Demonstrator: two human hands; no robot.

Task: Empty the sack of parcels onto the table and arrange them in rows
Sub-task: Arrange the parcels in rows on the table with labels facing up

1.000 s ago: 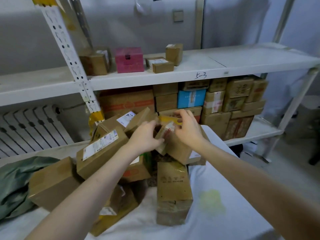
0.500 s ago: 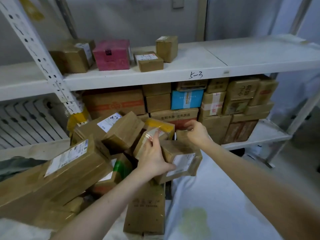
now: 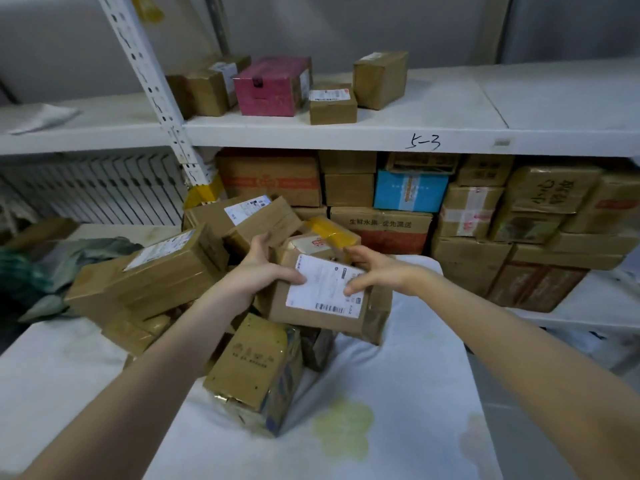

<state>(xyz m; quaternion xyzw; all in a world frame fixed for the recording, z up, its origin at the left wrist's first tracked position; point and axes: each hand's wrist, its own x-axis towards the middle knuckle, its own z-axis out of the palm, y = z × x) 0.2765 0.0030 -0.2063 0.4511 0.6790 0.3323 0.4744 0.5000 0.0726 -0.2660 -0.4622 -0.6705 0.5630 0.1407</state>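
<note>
White-clothed table below; my left hand and right hand each grip the white-labelled brown cardboard parcel.

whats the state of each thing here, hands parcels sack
pile of parcels: heaped, not in rows
sack: crumpled, lying left of the pile
labelled parcel: closed, held in both hands over the pile
left hand: grips the parcel's left side, thumb on top
right hand: grips its right side, thumb on top
</note>
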